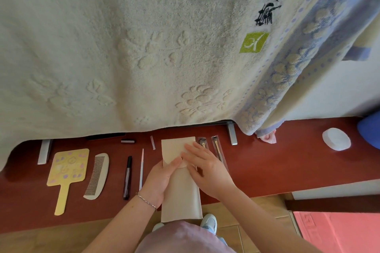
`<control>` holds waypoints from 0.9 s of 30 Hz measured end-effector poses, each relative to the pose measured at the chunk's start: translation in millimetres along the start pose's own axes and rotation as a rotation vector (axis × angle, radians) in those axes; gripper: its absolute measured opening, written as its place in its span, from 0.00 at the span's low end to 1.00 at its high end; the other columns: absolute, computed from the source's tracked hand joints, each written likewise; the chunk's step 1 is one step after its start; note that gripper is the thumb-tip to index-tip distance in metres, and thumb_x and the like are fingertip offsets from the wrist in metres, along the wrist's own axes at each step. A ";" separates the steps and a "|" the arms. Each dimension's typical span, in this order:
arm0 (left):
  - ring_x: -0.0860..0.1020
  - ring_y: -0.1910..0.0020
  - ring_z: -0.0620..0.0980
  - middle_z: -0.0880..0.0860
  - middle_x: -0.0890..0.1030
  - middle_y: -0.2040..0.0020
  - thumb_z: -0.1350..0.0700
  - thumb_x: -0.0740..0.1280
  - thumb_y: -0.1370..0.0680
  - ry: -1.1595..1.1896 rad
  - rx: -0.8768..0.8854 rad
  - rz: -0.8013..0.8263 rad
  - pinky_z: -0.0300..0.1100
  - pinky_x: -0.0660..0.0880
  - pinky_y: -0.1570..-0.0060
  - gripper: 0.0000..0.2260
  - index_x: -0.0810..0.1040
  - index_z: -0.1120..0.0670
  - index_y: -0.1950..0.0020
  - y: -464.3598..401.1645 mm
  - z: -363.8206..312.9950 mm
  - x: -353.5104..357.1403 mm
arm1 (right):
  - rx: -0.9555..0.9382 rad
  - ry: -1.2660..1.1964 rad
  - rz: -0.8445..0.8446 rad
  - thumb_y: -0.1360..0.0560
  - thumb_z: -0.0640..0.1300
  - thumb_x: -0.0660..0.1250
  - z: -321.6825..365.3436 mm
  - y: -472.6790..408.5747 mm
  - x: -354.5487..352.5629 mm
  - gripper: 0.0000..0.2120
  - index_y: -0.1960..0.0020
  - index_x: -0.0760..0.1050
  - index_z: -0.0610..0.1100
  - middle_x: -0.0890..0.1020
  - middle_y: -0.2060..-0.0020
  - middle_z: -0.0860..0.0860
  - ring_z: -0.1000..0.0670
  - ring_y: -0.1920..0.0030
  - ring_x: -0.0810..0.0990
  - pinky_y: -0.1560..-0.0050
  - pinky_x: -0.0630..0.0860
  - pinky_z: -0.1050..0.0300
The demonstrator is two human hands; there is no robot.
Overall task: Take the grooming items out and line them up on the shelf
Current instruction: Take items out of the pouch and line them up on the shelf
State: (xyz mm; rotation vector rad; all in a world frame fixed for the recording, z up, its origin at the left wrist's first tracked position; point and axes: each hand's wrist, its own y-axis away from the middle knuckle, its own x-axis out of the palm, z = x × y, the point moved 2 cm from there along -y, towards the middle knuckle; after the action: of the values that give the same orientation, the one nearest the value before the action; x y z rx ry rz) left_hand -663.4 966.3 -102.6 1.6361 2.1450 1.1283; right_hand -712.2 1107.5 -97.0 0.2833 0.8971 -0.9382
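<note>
the beige pouch lies on the red shelf, its near end over the shelf edge. the left hand holds the pouch's left side, fingers curled on it, thumb on top. the right hand presses flat on the pouch's flap, fingers straight and a little apart. left of the pouch lie a thin pencil, a black pen, a comb and a yellow hand mirror. right of the pouch lie two wrapped brushes.

Mirror, comb left of pouch
</note>
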 end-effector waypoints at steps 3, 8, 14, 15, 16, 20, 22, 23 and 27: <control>0.82 0.53 0.60 0.59 0.84 0.52 0.51 0.71 0.29 -0.019 0.013 -0.009 0.57 0.78 0.50 0.16 0.77 0.55 0.45 -0.7 -2.8 -0.2 | 0.246 -0.240 -0.034 0.24 0.44 0.64 1.3 -3.2 -5.5 0.22 0.31 0.69 0.50 0.69 0.33 0.59 0.58 0.38 0.71 0.40 0.71 0.65; 0.82 0.55 0.59 0.58 0.84 0.54 0.52 0.70 0.27 -0.061 0.029 -0.057 0.56 0.78 0.51 0.12 0.78 0.55 0.47 -1.9 -6.6 5.1 | 0.648 -0.785 -0.065 0.27 0.47 0.68 0.8 -13.2 8.6 0.28 0.29 0.62 0.53 0.76 0.39 0.54 0.56 0.43 0.77 0.43 0.77 0.54; 0.82 0.58 0.58 0.59 0.84 0.55 0.55 0.68 0.26 -0.088 0.042 -0.086 0.48 0.80 0.59 0.07 0.79 0.55 0.50 1.4 -9.8 10.6 | 0.857 -0.920 0.110 0.26 0.50 0.67 -3.0 -15.9 15.1 0.16 0.39 0.73 0.48 0.82 0.48 0.50 0.49 0.48 0.82 0.44 0.78 0.47; 0.82 0.59 0.56 0.59 0.84 0.56 0.56 0.68 0.26 -0.099 0.053 -0.096 0.46 0.80 0.61 0.06 0.79 0.55 0.51 1.7 -10.2 10.8 | 0.857 -0.928 0.113 0.26 0.50 0.67 -4.6 -15.5 16.8 0.17 0.39 0.73 0.49 0.82 0.47 0.50 0.49 0.48 0.81 0.43 0.78 0.46; 0.82 0.61 0.55 0.58 0.83 0.56 0.57 0.67 0.25 -0.106 0.066 -0.105 0.43 0.80 0.64 0.04 0.79 0.54 0.52 2.0 -10.7 11.0 | 0.854 -0.935 0.115 0.26 0.50 0.67 -6.2 -15.1 18.7 0.17 0.38 0.73 0.49 0.82 0.47 0.50 0.49 0.47 0.81 0.43 0.77 0.46; 0.83 0.60 0.55 0.57 0.83 0.55 0.57 0.68 0.26 -0.112 0.117 -0.109 0.45 0.81 0.63 0.06 0.79 0.55 0.50 3.0 -12.2 13.6 | 0.840 -0.967 0.138 0.32 0.54 0.70 -8.2 -15.5 21.4 0.23 0.39 0.73 0.49 0.82 0.47 0.49 0.48 0.47 0.81 0.42 0.77 0.45; 0.83 0.57 0.56 0.56 0.84 0.53 0.56 0.68 0.25 -0.105 0.136 -0.089 0.51 0.80 0.55 0.09 0.78 0.54 0.46 2.3 -12.1 13.6 | 0.837 -0.956 0.147 0.35 0.55 0.70 -7.8 -17.2 21.2 0.25 0.39 0.74 0.49 0.82 0.47 0.50 0.48 0.47 0.81 0.43 0.77 0.45; 0.82 0.55 0.56 0.56 0.83 0.52 0.55 0.66 0.24 -0.096 0.133 -0.073 0.53 0.79 0.53 0.09 0.78 0.53 0.45 2.1 -11.6 13.5 | 0.840 -0.931 0.137 0.34 0.56 0.70 -7.9 -18.1 20.5 0.27 0.38 0.72 0.50 0.82 0.47 0.50 0.49 0.47 0.81 0.43 0.77 0.46; 0.80 0.53 0.55 0.58 0.82 0.49 0.56 0.59 0.21 0.052 0.066 -0.006 0.52 0.76 0.51 0.12 0.76 0.57 0.41 2.9 -9.8 12.3 | 0.612 -0.656 -0.028 0.29 0.49 0.71 -6.7 -19.5 11.6 0.32 0.30 0.60 0.57 0.73 0.38 0.56 0.56 0.42 0.75 0.43 0.77 0.58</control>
State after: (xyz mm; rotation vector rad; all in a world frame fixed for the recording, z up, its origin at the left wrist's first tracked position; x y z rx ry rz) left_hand -671.4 973.3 -90.7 1.6438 2.2408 1.1221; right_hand -728.2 1093.2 -107.0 0.4461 -0.0033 -1.2196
